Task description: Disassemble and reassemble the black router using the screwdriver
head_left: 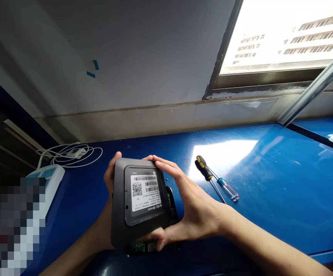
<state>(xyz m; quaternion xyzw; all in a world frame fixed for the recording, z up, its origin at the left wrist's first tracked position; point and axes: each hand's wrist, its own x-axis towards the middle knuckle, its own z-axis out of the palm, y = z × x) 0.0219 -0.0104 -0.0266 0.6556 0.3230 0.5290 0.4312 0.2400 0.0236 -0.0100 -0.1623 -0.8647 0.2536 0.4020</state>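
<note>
A dark grey plastic cover with a white barcode label is tilted up in front of me. My left hand is closed around its left side, mostly hidden behind it. Across the right edge, my right hand grips the same cover, fingers at the top and thumb low down. Below and behind the cover shows a green circuit board in a dark case, partly hidden; whether the cover touches it I cannot tell. A tiny screw-like piece lies near my right fingers.
On the blue table, right of my hands, lie a black-and-yellow screwdriver and a clear-handled screwdriver. At left are a white power strip and a coiled white cable. A wall and window stand behind; a metal post rises at right.
</note>
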